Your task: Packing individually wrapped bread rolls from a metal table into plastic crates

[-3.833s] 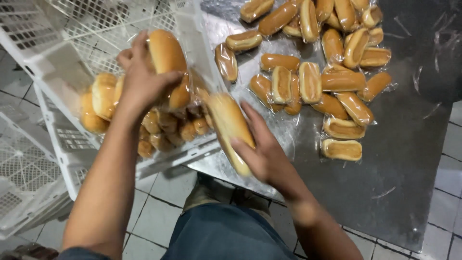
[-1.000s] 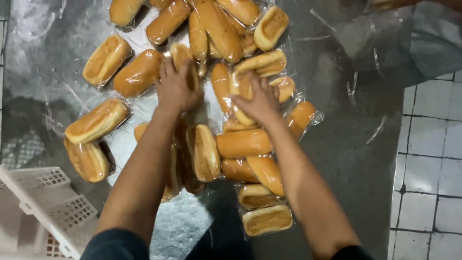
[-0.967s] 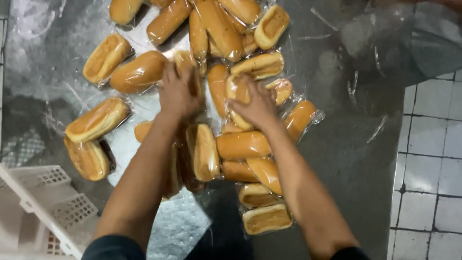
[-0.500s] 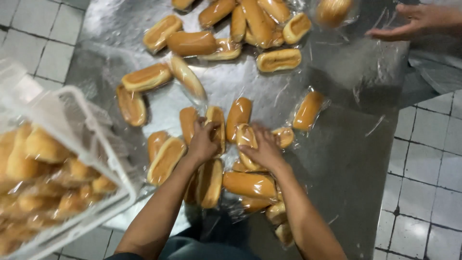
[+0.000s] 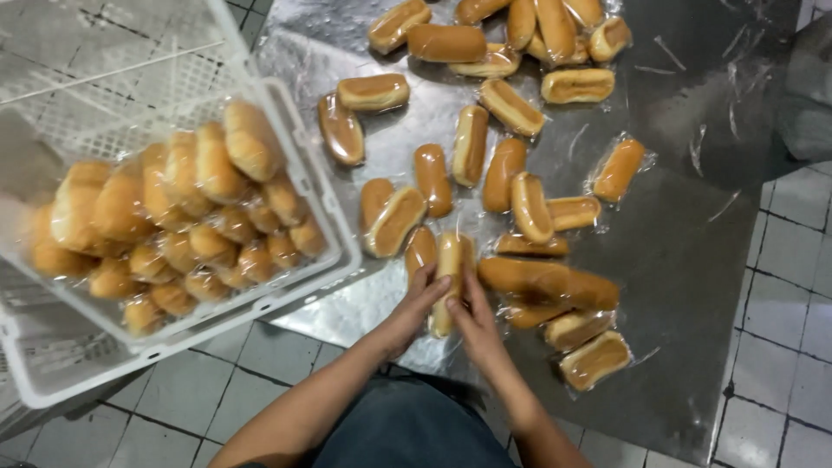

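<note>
across the frame runs a metal table (image 5: 693, 286), sheet steel, dull grey, set over a floor of pale tiles (image 5: 780, 347). off the table's left edge, a white plastic crate (image 5: 321, 217) sits tilted, mesh walls, part filled with wrapped bread rolls (image 5: 173, 217) heaped against its lower side. more wrapped rolls (image 5: 511, 113) lie scattered over the table, thickest along the far edge and down toward the near edge; one roll (image 5: 619, 169) lies apart to the right. at the near edge, left hand (image 5: 414, 308) and right hand (image 5: 472, 321) come close together, fingers clamped on one long wrapped roll (image 5: 450, 269) from either side; it lies lengthwise on the table between them, touching neighbouring rolls. loose scraps of clear film (image 5: 672, 52) lie near the far right corner.
</note>
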